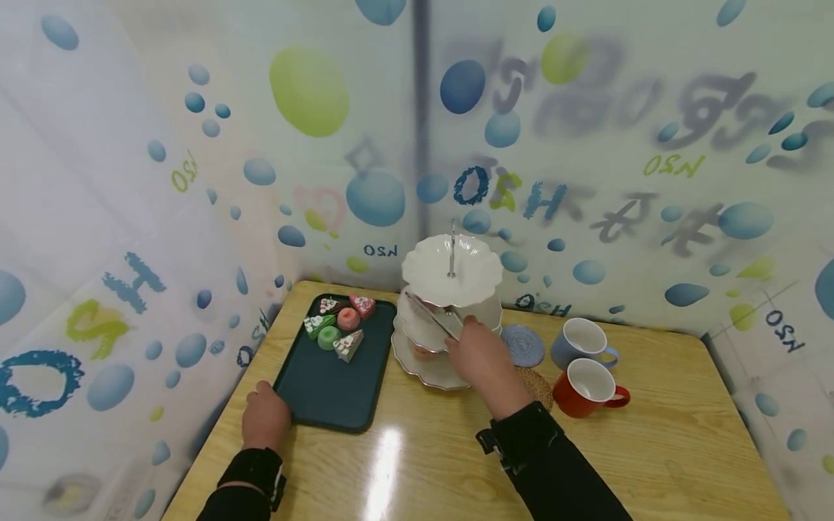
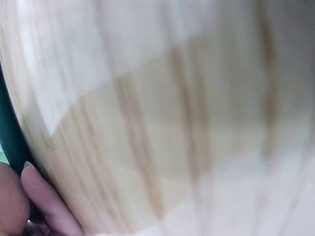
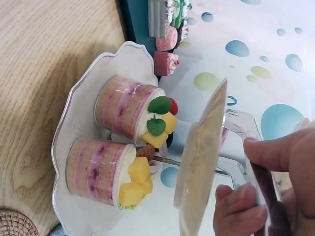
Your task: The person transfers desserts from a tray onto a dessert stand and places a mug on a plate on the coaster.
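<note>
My left hand point(image 1: 266, 418) holds the near left edge of a dark green tray point(image 1: 332, 394); the left wrist view shows fingertips point(image 2: 47, 199) against its rim. On the tray lie several toy cakes, among them a white-topped cake slice point(image 1: 348, 346) and a green ring-shaped cake point(image 1: 329, 337). My right hand point(image 1: 485, 365) grips metal tongs point(image 1: 428, 315), whose tips reach over the middle plate point(image 1: 410, 322) of a white three-tier stand, under its top plate point(image 1: 433, 271). On the bottom plate point(image 3: 78, 108) stand two layered dessert cups point(image 3: 101, 169) with fruit on top.
Right of the stand are a blue mug point(image 1: 580, 340), a red mug point(image 1: 586, 391), a blue round coaster point(image 1: 523, 346) and a woven coaster point(image 1: 537, 387) partly behind my wrist. A patterned sheet point(image 1: 391, 145) walls in the wooden table point(image 1: 443, 470).
</note>
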A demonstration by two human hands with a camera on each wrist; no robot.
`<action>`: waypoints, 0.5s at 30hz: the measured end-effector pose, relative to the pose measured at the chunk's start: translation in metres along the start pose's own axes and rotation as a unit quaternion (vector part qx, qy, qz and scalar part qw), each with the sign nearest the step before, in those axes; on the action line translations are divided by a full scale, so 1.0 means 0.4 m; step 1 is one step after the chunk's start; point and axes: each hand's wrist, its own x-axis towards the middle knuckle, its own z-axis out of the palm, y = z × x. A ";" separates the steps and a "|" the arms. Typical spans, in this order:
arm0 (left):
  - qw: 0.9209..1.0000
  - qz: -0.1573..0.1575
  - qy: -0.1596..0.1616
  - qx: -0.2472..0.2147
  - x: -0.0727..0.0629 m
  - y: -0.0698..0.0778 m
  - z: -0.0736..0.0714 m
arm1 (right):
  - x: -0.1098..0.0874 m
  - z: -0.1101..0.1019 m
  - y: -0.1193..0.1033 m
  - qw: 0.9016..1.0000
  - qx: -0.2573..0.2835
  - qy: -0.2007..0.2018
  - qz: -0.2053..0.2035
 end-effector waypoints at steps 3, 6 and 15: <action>1.000 0.000 0.002 -0.001 -0.003 0.004 -0.004 | -0.012 -0.005 -0.002 1.000 0.011 0.012 -0.005; 1.000 -0.001 0.000 0.000 -0.003 0.003 -0.008 | -0.026 -0.012 -0.004 0.999 0.020 0.024 -0.014; 1.000 0.007 0.010 0.009 -0.003 0.000 -0.001 | -0.076 -0.020 -0.026 0.998 0.018 0.042 -0.033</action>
